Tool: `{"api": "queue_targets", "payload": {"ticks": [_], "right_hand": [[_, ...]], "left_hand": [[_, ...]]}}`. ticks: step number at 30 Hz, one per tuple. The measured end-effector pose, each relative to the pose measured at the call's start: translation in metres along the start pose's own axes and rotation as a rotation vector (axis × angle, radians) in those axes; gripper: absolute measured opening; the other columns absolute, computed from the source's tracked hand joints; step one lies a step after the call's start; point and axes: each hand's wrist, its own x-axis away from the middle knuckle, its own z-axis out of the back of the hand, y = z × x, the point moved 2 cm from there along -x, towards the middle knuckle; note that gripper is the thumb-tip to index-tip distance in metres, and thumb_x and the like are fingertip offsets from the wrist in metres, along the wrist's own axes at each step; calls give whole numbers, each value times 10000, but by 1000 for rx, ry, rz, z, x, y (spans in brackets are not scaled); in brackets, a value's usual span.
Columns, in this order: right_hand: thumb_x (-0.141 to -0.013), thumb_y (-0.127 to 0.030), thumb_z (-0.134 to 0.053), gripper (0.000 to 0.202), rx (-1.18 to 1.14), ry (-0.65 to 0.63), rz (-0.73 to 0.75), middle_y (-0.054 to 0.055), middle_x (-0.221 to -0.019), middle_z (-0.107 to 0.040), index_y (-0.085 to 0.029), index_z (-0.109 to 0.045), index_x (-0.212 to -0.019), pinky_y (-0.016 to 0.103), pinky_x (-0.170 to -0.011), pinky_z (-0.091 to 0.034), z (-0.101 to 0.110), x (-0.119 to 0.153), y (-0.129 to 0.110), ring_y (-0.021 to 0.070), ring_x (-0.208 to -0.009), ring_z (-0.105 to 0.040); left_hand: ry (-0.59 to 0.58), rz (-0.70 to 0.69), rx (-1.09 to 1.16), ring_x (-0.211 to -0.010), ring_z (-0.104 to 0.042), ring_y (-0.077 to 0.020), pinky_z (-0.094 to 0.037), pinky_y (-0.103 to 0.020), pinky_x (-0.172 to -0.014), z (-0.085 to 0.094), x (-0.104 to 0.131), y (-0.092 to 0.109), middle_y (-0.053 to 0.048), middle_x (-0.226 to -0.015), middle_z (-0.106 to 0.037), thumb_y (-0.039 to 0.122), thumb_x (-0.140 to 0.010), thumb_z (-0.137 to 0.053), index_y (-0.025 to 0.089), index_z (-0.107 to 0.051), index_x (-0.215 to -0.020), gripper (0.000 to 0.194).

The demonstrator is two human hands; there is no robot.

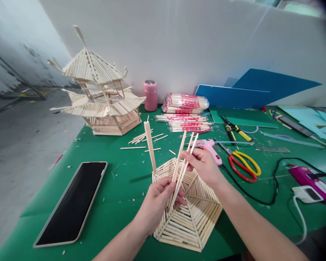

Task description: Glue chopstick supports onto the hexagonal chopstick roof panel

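Note:
My left hand is closed around the lower part of a few pale wooden chopsticks, which stand slanted in front of me. Higher up, the fingertips of my right hand pinch the same chopsticks. Beneath both hands lies a flat polygonal panel of wooden sticks, partly hidden by them. An upright post of bundled sticks rises from the panel's far left corner. A pink glue gun rests just beyond my right hand.
A stick pagoda model stands at the back left, near a pink flask and wrapped chopstick packs. A phone lies at left. Scissors, pliers, a purple power strip and its black cable lie at right.

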Motion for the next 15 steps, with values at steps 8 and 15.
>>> {"api": "queue_targets", "payload": {"ticks": [8,15], "right_hand": [[-727,-392,-566,249,57,53,37,-37,-514,-491,-149,-583,-675,183,-385,-365,2,-1,6,64,-429,-453],[-736,-406,-550,271,105,97,60,-43,-471,-454,-157,-558,-629,188,-379,-347,-2,-1,5,70,-414,-441]], "left_hand": [[40,-45,-136,-546,-602,-142,-436,-248,-543,-2,0,2,-14,-665,-599,281,-780,-527,133,-536,-711,164],[54,-96,-250,-495,-577,-127,-409,-221,-504,-4,2,6,-15,-594,-608,305,-777,-527,134,-559,-698,191]]}}
